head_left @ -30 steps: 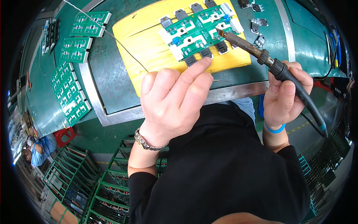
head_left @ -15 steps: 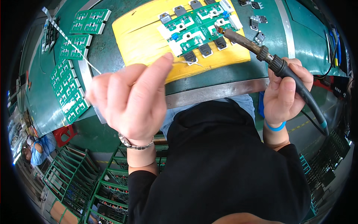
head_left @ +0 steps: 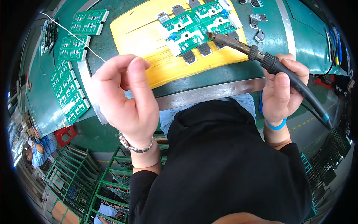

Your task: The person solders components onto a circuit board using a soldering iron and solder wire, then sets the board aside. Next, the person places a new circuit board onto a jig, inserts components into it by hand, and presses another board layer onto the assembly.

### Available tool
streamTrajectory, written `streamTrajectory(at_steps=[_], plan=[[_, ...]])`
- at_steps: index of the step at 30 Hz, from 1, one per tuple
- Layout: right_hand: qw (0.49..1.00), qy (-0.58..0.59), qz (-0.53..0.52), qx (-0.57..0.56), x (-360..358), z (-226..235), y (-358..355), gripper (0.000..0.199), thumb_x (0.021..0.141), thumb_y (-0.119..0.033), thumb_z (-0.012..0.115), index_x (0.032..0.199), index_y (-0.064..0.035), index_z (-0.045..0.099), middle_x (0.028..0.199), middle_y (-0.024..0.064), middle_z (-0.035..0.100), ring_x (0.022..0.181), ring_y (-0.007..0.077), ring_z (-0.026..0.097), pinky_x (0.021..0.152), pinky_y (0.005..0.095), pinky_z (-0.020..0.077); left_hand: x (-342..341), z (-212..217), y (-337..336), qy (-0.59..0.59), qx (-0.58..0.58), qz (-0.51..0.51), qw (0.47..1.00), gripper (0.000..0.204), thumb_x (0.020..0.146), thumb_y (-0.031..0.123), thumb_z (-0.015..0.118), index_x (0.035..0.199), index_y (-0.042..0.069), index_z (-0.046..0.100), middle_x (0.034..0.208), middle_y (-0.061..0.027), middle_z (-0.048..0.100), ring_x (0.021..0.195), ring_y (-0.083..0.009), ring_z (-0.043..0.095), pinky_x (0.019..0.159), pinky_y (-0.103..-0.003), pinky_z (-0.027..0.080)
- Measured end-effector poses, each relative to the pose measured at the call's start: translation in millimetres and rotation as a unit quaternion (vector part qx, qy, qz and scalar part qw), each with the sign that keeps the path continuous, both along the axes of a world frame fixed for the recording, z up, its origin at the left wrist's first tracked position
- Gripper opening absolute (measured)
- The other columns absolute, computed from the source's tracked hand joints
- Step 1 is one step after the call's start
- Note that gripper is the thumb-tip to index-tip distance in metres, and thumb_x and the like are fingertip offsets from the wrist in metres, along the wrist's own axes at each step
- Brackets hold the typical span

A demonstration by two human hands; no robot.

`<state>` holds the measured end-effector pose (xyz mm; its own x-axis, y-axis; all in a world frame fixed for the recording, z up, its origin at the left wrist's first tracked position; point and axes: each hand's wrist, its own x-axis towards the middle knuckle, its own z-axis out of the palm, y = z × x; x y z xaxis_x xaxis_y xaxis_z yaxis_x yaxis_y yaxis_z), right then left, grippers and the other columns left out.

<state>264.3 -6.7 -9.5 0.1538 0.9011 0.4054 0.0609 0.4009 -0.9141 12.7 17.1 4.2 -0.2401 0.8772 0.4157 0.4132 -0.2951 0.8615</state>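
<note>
My right hand (head_left: 282, 89) grips the black handle of a soldering iron (head_left: 269, 61). Its brown tip is over the middle of a green circuit board (head_left: 194, 28), which lies on a yellow pad (head_left: 138, 56). Black flat components (head_left: 189, 57) with metal tabs stick out along both long sides of the board. My left hand (head_left: 126, 93) is raised left of the board, over the pad's near left corner, fingers curled. A thin white solder wire (head_left: 74, 36) runs from the far left into this hand; its end is hidden by the fingers.
Several more green boards (head_left: 88, 22) lie along the left of the green bench. Loose black components (head_left: 260, 36) are at the far right of the pad. A metal strip (head_left: 209, 91) edges the bench near me. Green racks (head_left: 71, 179) stand on the floor, lower left.
My left hand has drawn back left, away from the board, and turned; the solder end beside the near components no longer shows. The iron has shifted slightly left across the board.
</note>
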Motion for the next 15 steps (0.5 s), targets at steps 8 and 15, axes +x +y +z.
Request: streamTrajectory(at_steps=[8,15], plan=[[1.0,-0.013,0.012,-0.019,0,-3,-1,0.029,0.097,-0.011,0.059,0.121,0.0015,0.05,0.106,0.0169,0.053,0.087,0.0165,0.052,0.077,0.0289,0.0474,13,4,13,0.241,0.068,-0.01,0.968,0.019,0.076,0.0,0.082,0.09,0.006,0.07,0.084,-0.0064,0.063,0.078,-0.0224,0.06,0.067,-0.033,0.047],[0.999,-0.02,0.012,-0.031,0,-2,-1,0.03,0.097,-0.012,0.061,0.121,0.0015,0.049,0.105,0.0166,0.053,0.087,0.0168,0.053,0.077,0.0296,0.0479,9,-3,14,0.263,0.072,-0.02,0.962,0.013,0.079,-0.003,0.08,0.087,0.003,0.072,0.083,-0.0018,0.065,0.067,-0.0074,0.053,0.054,-0.021,0.036]])
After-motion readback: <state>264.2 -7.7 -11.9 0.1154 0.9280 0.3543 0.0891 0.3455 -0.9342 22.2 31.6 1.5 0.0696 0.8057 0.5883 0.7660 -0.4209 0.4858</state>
